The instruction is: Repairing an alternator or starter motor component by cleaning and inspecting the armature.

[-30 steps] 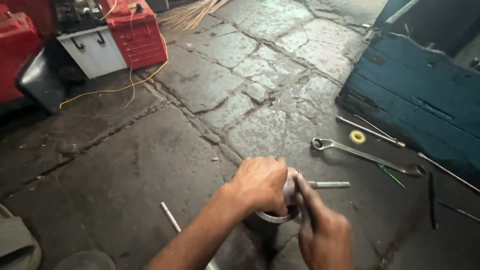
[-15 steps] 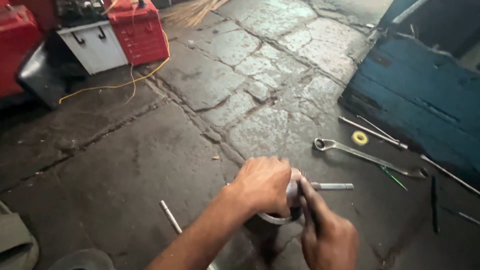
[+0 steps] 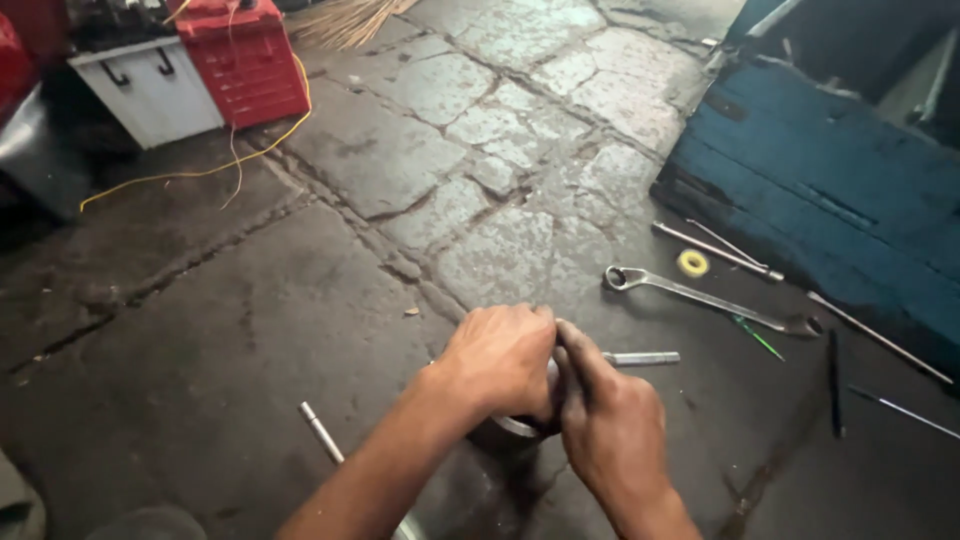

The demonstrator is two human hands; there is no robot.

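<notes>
My left hand (image 3: 498, 360) is clamped over the top of a short metal cylinder (image 3: 515, 428) that stands on the stone floor; only its lower rim shows. My right hand (image 3: 612, 425) presses against the cylinder's right side, fingers pointing up toward the left hand. A flat metal bar (image 3: 645, 358) sticks out to the right from behind my right hand; whether a hand holds it is hidden.
A long ring spanner (image 3: 700, 298), a small yellow ring (image 3: 692, 263) and thin metal rods (image 3: 715, 250) lie to the right beside a blue wooden panel (image 3: 830, 200). A short metal rod (image 3: 322, 432) lies left of my arm. Red (image 3: 250, 60) and white (image 3: 150, 90) toolboxes and a yellow wire (image 3: 200, 170) are at far left.
Both hands stay on the cylinder; my right hand's fingers have shifted up closer against the left hand. The view has moved slightly.
</notes>
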